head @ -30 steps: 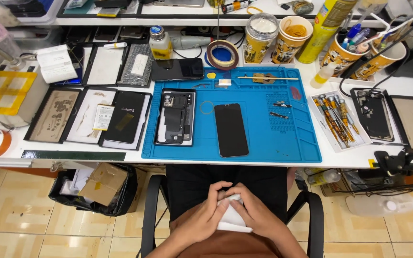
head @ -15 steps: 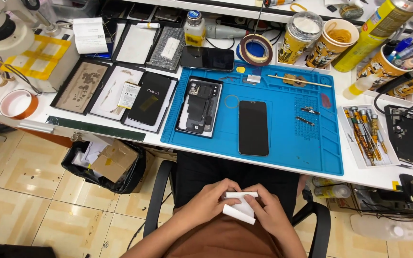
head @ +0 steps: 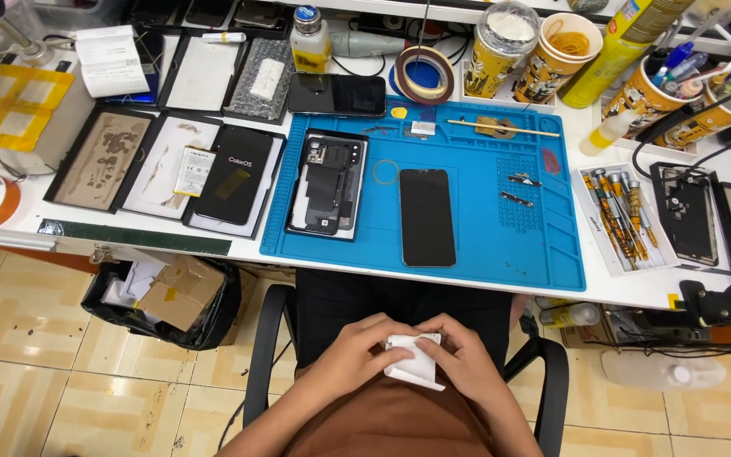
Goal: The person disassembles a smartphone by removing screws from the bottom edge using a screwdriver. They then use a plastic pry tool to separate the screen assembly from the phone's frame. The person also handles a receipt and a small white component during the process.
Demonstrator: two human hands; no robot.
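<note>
The small white packet lies over the lap, pinched between the left hand and right hand. It looks light, thin and soft; holding its edges seems best. The worktop is ahead of the hands.

small white folded wipe — slightly crumpled, tilted — held over the lap, below the bench edge.

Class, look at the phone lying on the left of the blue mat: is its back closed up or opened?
Opened. The phone lies on the blue mat with no back cover, its inner parts and camera area exposed. The screen panel lies apart, beside it.
</note>
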